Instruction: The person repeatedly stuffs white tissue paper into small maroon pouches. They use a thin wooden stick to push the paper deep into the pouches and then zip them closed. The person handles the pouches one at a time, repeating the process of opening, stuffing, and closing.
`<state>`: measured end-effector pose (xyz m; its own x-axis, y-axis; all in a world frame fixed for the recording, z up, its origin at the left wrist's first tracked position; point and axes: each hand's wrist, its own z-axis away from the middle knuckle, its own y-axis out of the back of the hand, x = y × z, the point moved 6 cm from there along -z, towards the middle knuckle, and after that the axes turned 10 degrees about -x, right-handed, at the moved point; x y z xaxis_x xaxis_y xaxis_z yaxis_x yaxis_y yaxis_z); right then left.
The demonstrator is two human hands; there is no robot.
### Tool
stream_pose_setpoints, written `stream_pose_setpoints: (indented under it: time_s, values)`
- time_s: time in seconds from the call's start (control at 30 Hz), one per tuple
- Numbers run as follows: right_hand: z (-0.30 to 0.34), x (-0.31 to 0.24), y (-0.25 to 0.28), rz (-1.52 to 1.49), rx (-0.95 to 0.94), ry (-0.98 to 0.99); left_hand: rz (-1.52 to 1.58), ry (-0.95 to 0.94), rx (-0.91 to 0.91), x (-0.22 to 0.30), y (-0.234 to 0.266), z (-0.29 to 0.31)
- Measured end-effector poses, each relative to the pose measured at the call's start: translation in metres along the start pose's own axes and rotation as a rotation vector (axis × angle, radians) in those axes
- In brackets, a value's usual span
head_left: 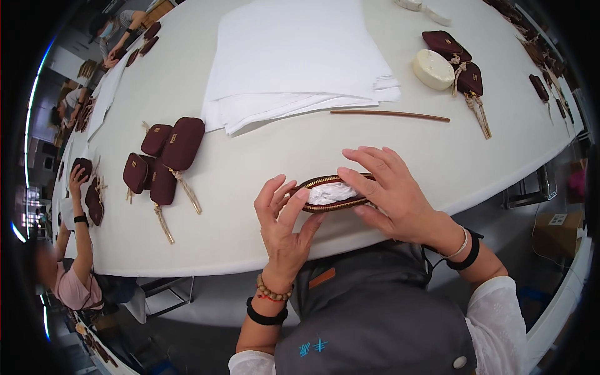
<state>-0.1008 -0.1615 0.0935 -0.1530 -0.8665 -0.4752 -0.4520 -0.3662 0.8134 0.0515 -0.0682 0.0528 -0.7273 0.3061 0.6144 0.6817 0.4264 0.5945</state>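
Observation:
Between my two hands, just above the near edge of the table, is a small dark maroon zip pouch point(310, 207) with its mouth unzipped and gold zipper teeth around it. Crumpled white paper point(330, 193) fills the opening. My left hand point(284, 219) grips the pouch's left end, fingers bent round the rim. My right hand point(394, 197) holds the other end, its thumb below and its fingers over the top edge by the paper. The underside of the pouch is hidden.
Maroon pouches with cord pulls point(183, 144) lie in a group on the left. A stack of white paper sheets point(294, 56) and a thin brown stick point(390, 115) lie beyond my hands. A cream round block point(433, 69) rests by more pouches point(470, 79). A co-worker point(78, 275) sits left.

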Motion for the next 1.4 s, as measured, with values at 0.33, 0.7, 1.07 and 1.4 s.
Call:
stream_pose_setpoints:
  time_s: [0.33, 0.7, 1.07, 1.4]
  values:
    - [0.002, 0.012, -0.02, -0.278, -0.134, -0.126, 0.054, 0.11, -0.111, -0.017, 0.01, 0.009]
    - [0.014, 0.021, -0.024, -0.368, -0.26, -0.225, 0.114, 0.085, -0.232, -0.014, 0.007, 0.006]
    - [0.022, 0.04, -0.021, -0.452, -0.219, -0.344, -0.27, -0.252, -0.392, 0.034, -0.014, -0.044]
    - [0.031, 0.049, -0.023, -1.18, -0.196, -0.631, -0.221, -0.259, -0.404, 0.043, -0.009, -0.035]
